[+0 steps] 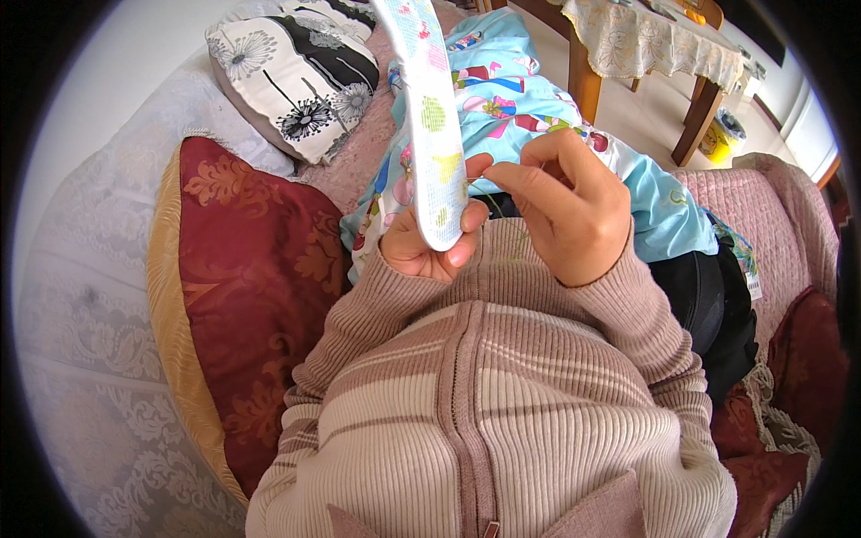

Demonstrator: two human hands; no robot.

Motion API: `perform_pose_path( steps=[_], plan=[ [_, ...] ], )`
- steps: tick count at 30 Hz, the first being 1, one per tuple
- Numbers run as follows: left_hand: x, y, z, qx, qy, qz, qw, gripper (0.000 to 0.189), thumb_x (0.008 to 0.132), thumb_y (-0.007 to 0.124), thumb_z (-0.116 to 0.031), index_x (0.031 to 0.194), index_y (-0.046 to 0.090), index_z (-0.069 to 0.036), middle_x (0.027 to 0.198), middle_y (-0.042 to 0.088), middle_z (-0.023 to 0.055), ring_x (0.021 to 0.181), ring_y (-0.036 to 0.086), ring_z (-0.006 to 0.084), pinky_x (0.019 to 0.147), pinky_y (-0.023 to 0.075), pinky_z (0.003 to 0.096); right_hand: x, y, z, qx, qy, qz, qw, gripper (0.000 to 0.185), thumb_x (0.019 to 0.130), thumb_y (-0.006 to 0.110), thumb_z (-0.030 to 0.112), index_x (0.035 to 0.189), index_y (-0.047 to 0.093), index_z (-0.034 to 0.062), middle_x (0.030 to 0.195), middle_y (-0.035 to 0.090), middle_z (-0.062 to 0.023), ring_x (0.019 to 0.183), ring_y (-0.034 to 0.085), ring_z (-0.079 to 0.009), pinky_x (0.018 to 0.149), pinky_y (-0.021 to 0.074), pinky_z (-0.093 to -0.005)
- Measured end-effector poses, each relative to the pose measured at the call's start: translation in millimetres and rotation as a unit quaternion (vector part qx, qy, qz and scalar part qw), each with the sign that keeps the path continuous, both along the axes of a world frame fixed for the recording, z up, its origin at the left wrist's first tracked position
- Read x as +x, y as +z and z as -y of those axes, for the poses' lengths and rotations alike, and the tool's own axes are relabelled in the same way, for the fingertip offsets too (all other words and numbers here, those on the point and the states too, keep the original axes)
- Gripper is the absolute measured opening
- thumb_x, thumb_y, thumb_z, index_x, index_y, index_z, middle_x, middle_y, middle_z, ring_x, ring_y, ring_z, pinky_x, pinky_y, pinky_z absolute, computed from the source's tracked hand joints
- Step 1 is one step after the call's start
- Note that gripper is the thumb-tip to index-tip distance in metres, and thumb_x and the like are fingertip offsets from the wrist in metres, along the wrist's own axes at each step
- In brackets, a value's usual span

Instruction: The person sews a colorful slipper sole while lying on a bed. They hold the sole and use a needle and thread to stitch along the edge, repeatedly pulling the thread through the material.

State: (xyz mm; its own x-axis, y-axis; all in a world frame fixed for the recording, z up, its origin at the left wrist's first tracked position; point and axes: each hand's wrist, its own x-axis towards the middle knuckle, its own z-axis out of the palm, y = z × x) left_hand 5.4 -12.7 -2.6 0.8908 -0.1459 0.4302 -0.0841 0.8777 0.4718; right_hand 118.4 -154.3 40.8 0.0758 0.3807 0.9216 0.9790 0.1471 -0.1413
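Note:
A long white cross-stitch insole (440, 128) with a rounded lower end stands tilted in front of me, bearing green, yellow and pink stitched patches. My left hand (430, 245) grips its lower end, thumb at the right edge and the other fingers partly hidden behind. Close to that same edge, my right hand (572, 202) has its thumb and forefinger pinched together. Thin green thread (499, 202) trails from near these fingertips down over my sweater. Whether a needle is between the fingers is too small to tell.
A light blue printed quilt (498, 94) covers my legs. Left are a red cushion (255, 269) and a black-and-white cushion (309, 87). Coloured threads (740, 249) lie at the right on the pink sofa cover (746, 195). Beyond stand a cloth-covered table (646, 40) and a yellow bin (723, 138).

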Motion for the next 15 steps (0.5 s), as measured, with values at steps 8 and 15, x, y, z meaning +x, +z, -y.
perform_pose_path(
  steps=[8,15],
  plan=[
    [0,-1,-4,0.050,0.008,-0.021,0.998,0.058,0.089,0.040,-0.001,0.138,0.011,-0.012,0.095,0.050,0.0137,0.072,0.057,0.0169,0.061,0.0486,0.0227,1,-6,-4,-0.074,0.060,-0.246,0.965,0.013,0.066,0.066,-0.001,0.076,0.064,0.0067,0.070,0.053,-0.0030,0.057,0.053,-0.0154,0.050,0.0434,-0.0248],
    [-7,2,2,0.185,0.151,-0.105,0.965,0.057,0.087,0.045,-0.001,0.136,0.024,-0.021,0.093,0.055,0.0088,0.068,0.055,0.0117,0.057,0.0439,0.0193,-5,-19,-10,-0.060,0.150,-0.328,0.931,0.013,0.068,0.065,-0.002,0.079,0.062,0.0050,0.075,0.057,-0.0029,0.061,0.056,-0.0104,0.053,0.0444,-0.0228]
  ],
)
